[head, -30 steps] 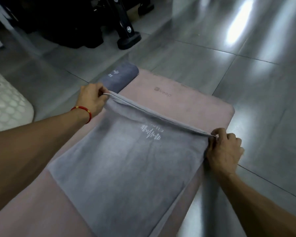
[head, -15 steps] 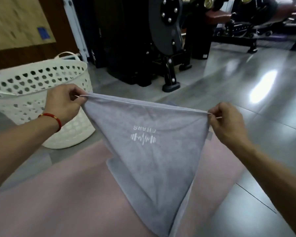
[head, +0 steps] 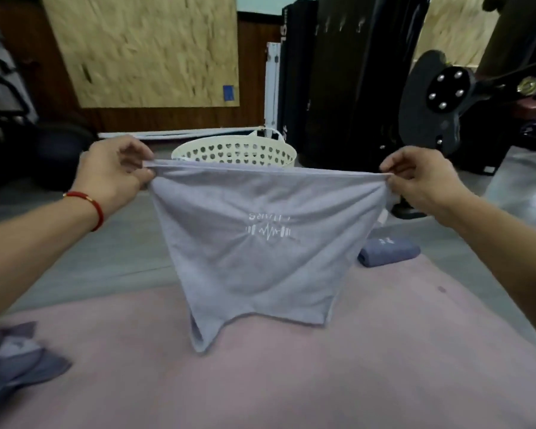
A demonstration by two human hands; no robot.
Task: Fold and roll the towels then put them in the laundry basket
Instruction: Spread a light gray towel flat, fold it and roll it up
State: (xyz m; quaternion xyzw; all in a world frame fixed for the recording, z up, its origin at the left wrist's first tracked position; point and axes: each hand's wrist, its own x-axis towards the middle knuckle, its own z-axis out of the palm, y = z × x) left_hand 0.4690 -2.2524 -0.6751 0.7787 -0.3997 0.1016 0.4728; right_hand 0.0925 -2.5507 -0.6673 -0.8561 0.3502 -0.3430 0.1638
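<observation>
The towel (head: 254, 239), pale grey with a white barbell-and-pulse logo seen upside down, was held up in the air above a pink mat (head: 291, 382), its lower edge hanging just over the mat; whether that edge touched the mat could not be told. Nearest the camera, at the lower left, a crumpled grey towel (head: 16, 363) was seen lying on the mat's edge. The top edge of the raised towel was stretched taut between two hands: its left corner was pinched between thumb and curled fingers of the left hand (head: 112, 173), on whose wrist a red cord bracelet (head: 89, 202) was worn, and its right corner was pinched in the same manner by the right hand (head: 421, 181). To the right, beyond the hanging cloth, a rolled dark grey towel (head: 389, 251) was laid at the far end of the mat. Farther back, on the grey floor, a cream laundry basket (head: 234, 150) pierced with heart-shaped holes was partly hidden behind the towel's top edge. Behind it, black gym equipment (head: 446, 97) and a chipboard wall panel (head: 143, 48) were seen.
</observation>
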